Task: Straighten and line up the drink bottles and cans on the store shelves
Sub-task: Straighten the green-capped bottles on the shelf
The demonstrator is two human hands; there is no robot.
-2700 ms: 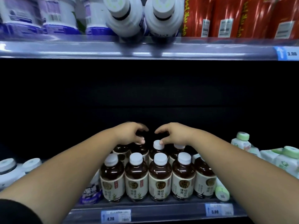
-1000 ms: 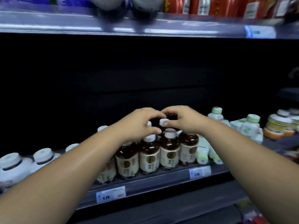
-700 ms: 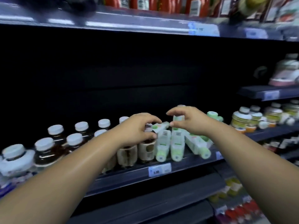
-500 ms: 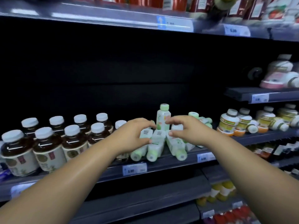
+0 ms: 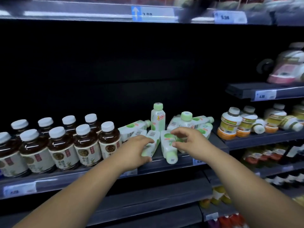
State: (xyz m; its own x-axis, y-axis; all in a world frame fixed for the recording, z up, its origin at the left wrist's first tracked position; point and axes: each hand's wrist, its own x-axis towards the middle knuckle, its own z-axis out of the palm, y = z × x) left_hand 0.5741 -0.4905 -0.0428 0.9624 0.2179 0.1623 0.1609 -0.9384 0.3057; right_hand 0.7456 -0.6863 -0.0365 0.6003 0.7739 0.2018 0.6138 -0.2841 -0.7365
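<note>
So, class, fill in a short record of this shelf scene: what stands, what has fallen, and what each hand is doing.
shelf: carries every bottle listed
tea bottles: upright, two rows, left
green bottles: mostly lying in a heap, middle
back bottle: green, upright behind the heap
yellow bottles: right; some upright, one lying
left hand: grips front bottle, which lies flat
right hand: fingers curved over the heap; grip unclear

The blue price tag (image 5: 152, 13) on the upper shelf (image 5: 65, 12) shows a white up-arrow and approximately "3.00". The brown bottles (image 5: 63, 155) carry labels with Chinese characters, not clearly legible. The other price tags (image 5: 230, 17) are blurred.
</note>
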